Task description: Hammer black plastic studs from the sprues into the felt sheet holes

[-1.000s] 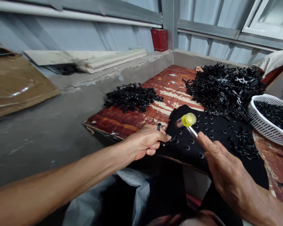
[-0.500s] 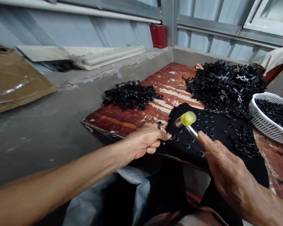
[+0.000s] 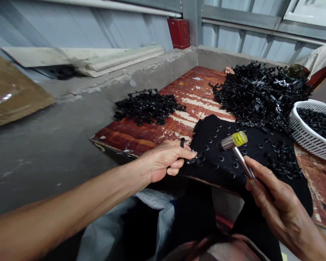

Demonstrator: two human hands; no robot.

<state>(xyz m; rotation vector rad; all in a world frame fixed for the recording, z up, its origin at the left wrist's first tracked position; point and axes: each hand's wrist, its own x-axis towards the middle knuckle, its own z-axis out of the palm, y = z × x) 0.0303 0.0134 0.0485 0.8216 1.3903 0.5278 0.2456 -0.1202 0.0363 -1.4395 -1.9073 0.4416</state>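
Observation:
My left hand (image 3: 174, 157) is closed on a small black linkage part (image 3: 191, 160) with shiny rivets, one end sticking up above the fingers. It is at the left edge of a black cloth (image 3: 212, 174) on the table. My right hand (image 3: 271, 195) grips the metal handle of a mallet (image 3: 235, 141) with a yellow plastic face. The mallet head hangs over the cloth, right of the left hand. Small round black pieces (image 3: 221, 158) stand in loose rows on the cloth, and a heap of more black pieces (image 3: 284, 159) lies at its right.
A large tangled pile of black parts (image 3: 260, 94) lies at the back right, and a smaller one (image 3: 149, 107) at the left of the worn red table (image 3: 125, 139). A white basket (image 3: 304, 127) holds small black pieces. A red tin (image 3: 179, 34) stands in the corner.
My right hand has moved the mallet to the right, away from the left hand. The left hand keeps its hold on the linkage part. The view has tipped slightly downward.

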